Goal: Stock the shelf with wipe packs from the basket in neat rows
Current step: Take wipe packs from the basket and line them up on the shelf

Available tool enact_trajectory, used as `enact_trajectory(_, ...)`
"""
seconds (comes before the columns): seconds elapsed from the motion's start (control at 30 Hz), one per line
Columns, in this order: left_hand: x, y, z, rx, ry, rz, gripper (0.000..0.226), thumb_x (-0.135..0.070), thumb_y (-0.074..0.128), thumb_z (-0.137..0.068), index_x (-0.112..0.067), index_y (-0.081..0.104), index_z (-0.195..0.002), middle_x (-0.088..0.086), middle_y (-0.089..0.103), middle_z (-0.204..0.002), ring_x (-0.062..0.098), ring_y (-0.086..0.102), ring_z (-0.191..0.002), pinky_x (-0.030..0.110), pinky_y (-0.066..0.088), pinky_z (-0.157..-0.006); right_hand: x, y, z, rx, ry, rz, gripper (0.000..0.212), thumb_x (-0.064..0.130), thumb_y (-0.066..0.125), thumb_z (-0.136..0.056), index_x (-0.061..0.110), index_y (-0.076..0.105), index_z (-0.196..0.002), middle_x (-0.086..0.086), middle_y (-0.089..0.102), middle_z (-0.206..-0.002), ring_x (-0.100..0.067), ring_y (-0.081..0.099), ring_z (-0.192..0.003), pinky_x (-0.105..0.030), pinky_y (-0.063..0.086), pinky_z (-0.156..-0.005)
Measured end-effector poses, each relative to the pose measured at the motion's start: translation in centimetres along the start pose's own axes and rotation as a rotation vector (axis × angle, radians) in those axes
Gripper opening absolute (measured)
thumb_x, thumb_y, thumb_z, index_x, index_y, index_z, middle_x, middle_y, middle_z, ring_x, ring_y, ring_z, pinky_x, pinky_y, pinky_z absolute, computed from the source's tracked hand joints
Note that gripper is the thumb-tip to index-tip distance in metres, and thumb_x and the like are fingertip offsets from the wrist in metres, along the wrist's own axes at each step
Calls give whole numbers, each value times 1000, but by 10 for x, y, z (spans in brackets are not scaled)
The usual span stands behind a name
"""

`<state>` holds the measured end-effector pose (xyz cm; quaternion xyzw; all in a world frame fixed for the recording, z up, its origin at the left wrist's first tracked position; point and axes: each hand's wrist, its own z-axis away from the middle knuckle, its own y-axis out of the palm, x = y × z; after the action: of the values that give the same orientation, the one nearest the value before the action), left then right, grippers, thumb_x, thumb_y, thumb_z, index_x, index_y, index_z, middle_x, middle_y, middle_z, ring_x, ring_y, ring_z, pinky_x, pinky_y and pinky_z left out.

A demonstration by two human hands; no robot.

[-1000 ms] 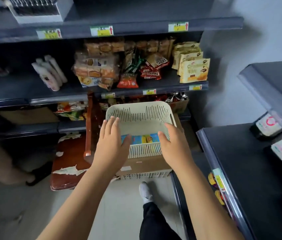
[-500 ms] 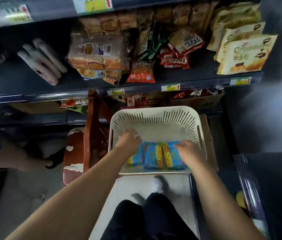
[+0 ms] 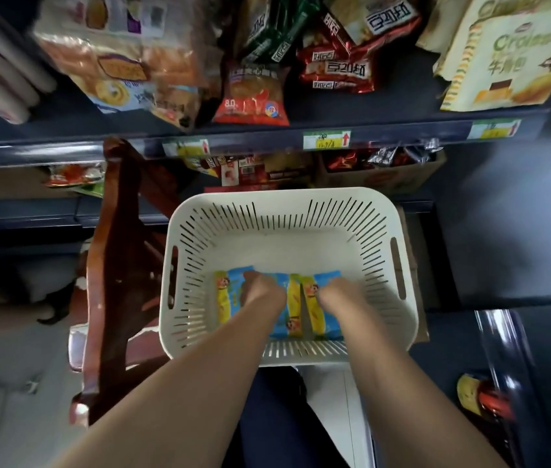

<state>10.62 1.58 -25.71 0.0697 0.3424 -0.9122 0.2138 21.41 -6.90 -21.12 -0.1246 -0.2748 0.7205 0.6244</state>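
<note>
Both arms reach down into the white slotted basket (image 3: 281,211). The blue-and-yellow wipe packs (image 3: 322,309) lie side by side in a row along its near wall, the far half of the floor bare. The left hand (image 3: 263,292) sits on the packs toward the left end of the row and the right hand (image 3: 337,295) on the pack at the right end. Their fingers point down out of sight and are blurred, so whether they pinch or merely press I cannot tell. A worn red-brown chair (image 3: 115,265) stands just beside the basket's left wall, under the snack shelf (image 3: 64,151).
</note>
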Motion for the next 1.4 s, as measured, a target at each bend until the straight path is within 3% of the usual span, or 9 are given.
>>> enact_trajectory(0.1,3,6,1,-30,-47,-11,52,-17,36,-105,-5,30,-155,12,47,-149,32,51,-131,35,43,-106,-4,4,-6,-74,20,-41,16,12,58,-92,9,64,-106,-13,67,-122,-25,63,-95,-29,46,-69)
enact_trajectory(0.2,2,-3,6,-64,-74,-15,60,-9,52,-99,-3,30,-154,17,51,-145,30,55,-129,34,48,-97,-12,4,-8,-73,33,-54,33,10,61,-93,5,64,-125,-12,65,-129,-27,63,-118,-27,48,-78)
enact_trajectory(0.33,2,-14,2,87,-8,35,56,-11,68,-88,-2,49,-139,18,64,-127,34,67,-112,41,59,-91,-17,3,-5,-55,27,-118,33,12,64,-93,5,62,-125,-13,66,-123,-29,65,-115,-35,55,-95)
enact_trajectory(0.43,-3,-28,20,185,13,126,46,-5,78,-83,-4,56,-124,20,66,-102,33,68,-87,44,63,-69,-20,-2,7,-95,-40,-206,26,7,64,-88,9,66,-113,-11,70,-111,-29,69,-101,-37,59,-82)
enact_trajectory(0.67,-30,-116,74,47,293,270,30,-9,86,-73,-22,62,-84,5,71,-83,27,72,-78,48,63,-75,-23,-54,91,-305,-264,-526,16,12,67,-90,21,69,-103,-1,72,-90,-22,70,-78,-32,55,-59)
enact_trajectory(0.87,-58,-191,141,61,629,325,27,-8,81,-83,-17,64,-101,2,73,-95,14,69,-79,20,56,-61,-18,-91,178,-478,-391,-619,7,21,67,-91,25,71,-96,3,70,-83,-21,69,-76,-37,56,-65)
enact_trajectory(1.0,-68,-221,191,113,874,277,28,-7,82,-82,-20,66,-102,-1,73,-98,18,70,-93,37,59,-84,-30,-96,239,-617,-433,-678,15,23,70,-87,28,73,-102,5,72,-93,-16,70,-81,-41,60,-74)
enact_trajectory(1.23,-75,-233,317,378,1267,162,27,4,77,-82,-20,68,-92,7,71,-84,10,65,-64,20,51,-51,-97,-95,365,-980,-377,-700,10,16,68,-89,18,74,-98,4,71,-82,-17,65,-75,-31,52,-67)
enact_trajectory(1.4,-74,-217,419,602,1528,80,24,8,76,-82,-13,71,-92,-2,76,-79,2,68,-68,21,57,-64,-165,-87,450,-1283,-210,-667,10,14,63,-85,15,70,-92,-2,67,-75,-24,62,-72,-40,52,-65)
